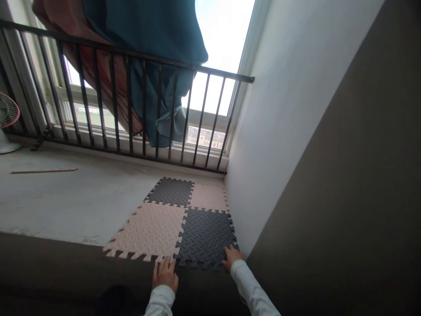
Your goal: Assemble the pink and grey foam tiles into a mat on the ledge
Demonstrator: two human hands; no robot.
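Observation:
Four-square interlocking foam matting lies on a pale ledge, with jigsaw-toothed edges. At the back are a black foam tile [173, 192] and a pink foam tile [208, 196]; at the front are another pink foam tile [149, 229] and another black foam tile [208, 237]. My left hand [165, 276] has its fingers stretched out at the front edge, near the seam between the front pink and black tiles. By the wall, my right hand [233, 257] rests with fingers apart on the front black tile's right corner. The undersides of both hands are hidden.
A white wall [279, 109] runs close along the mat's right side. Behind the ledge [82, 197] stands a black metal railing [144, 109] before a window, with blue cloth [148, 30] over it. A thin stick [44, 171] and a fan [8, 114] are at left.

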